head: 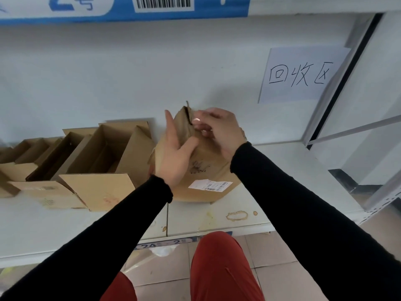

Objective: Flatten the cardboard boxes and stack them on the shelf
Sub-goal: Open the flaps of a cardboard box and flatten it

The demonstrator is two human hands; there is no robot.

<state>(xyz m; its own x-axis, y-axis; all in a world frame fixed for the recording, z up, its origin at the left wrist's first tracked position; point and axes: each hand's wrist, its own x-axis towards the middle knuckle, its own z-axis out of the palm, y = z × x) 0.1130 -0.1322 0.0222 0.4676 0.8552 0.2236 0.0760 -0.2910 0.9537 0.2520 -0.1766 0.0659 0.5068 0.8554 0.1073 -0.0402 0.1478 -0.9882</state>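
A brown cardboard box (204, 177) with a white shipping label stands tilted on the white shelf (271, 177), its top pressed together into a peak. My left hand (173, 153) grips the box's left side, thumb across its front. At the peak, my right hand (217, 129) pinches the top flaps, fingers curled over the edge. Left of it stands a row of open cardboard boxes (104, 153), flaps spread, running toward the left edge of the view.
A paper sign with handwritten characters (299, 74) hangs on the back wall at right. A grey upright post (338, 88) bounds the shelf on the right. The shelf above (130, 9) carries a blue label with a barcode. Tiled floor lies below.
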